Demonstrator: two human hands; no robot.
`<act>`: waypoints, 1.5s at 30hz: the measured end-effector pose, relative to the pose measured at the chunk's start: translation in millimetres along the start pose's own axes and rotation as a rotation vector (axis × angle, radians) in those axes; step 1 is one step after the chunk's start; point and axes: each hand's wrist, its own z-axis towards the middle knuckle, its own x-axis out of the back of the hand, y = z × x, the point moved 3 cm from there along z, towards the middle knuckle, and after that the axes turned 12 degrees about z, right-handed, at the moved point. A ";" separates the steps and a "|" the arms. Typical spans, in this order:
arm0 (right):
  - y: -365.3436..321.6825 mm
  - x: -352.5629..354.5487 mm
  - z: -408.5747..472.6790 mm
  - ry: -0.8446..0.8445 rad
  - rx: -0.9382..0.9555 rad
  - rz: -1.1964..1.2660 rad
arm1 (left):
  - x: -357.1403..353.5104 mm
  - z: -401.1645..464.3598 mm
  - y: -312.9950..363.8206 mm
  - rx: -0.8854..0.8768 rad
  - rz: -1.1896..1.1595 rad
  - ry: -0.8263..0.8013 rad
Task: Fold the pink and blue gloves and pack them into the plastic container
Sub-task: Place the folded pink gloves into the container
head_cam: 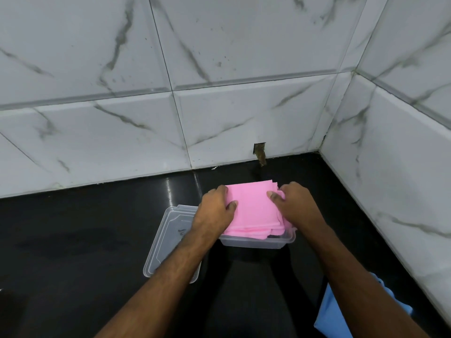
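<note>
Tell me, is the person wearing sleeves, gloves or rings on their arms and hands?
No. The left hand and right hand are bare, with no gloves. No rings, watch or bracelets show on them. Both forearms are bare too, with no sleeves in view. The fingernails are short.

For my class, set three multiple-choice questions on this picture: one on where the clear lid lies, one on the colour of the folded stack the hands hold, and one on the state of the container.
1. Where is the lid?
A. On the container
B. On the counter, left of the container
C. Against the wall

2. What colour are the folded gloves held by the left hand and right hand?
A. Pink
B. Green
C. Yellow

3. What state is the container in?
A. Closed
B. Upturned
C. Open, gloves partly in

Key: 1 B, the lid lies flat beside it; 2 A, the stack is pink; 3 C, no lid covers it and the stack rises above its rim.
</note>
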 end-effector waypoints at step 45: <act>-9.0 -43.7 -30.0 -0.347 0.363 -0.260 | -18.6 -12.5 -1.9 -0.413 0.709 -0.174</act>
